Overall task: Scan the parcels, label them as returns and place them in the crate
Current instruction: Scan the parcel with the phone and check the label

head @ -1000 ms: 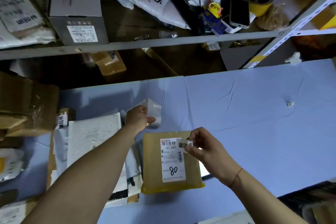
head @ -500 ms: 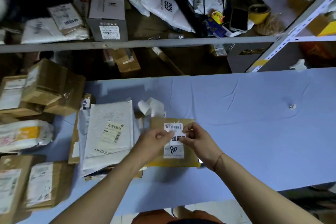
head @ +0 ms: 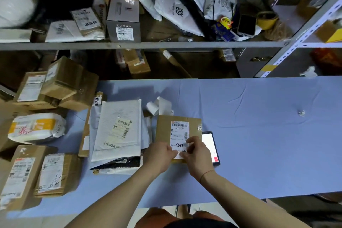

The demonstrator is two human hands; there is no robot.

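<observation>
A flat brown parcel [head: 164, 127] with a white shipping label lies on the blue table [head: 259, 144] in front of me. A small white return sticker [head: 179, 153] sits at the label's lower end. My left hand [head: 159, 155] and my right hand [head: 197, 153] meet over it, fingertips pinching and pressing the sticker onto the parcel. A roll of white labels [head: 154, 106] lies just behind the parcel. A phone [head: 211, 147] with a lit screen pokes out from under the parcel's right edge. No crate is in view.
A white padded mailer [head: 118, 131] tops a stack left of the parcel. Brown boxes [head: 64, 83] and a white-and-yellow bag [head: 37, 127] crowd the table's left side. A metal shelf [head: 148, 45] behind holds boxes, bags, another phone [head: 247, 25] and yellow tape [head: 267, 19].
My left hand left the label roll and came to the parcel. Both hands carried the sticker from the label's upper right down to its lower end. The camera view shifted left.
</observation>
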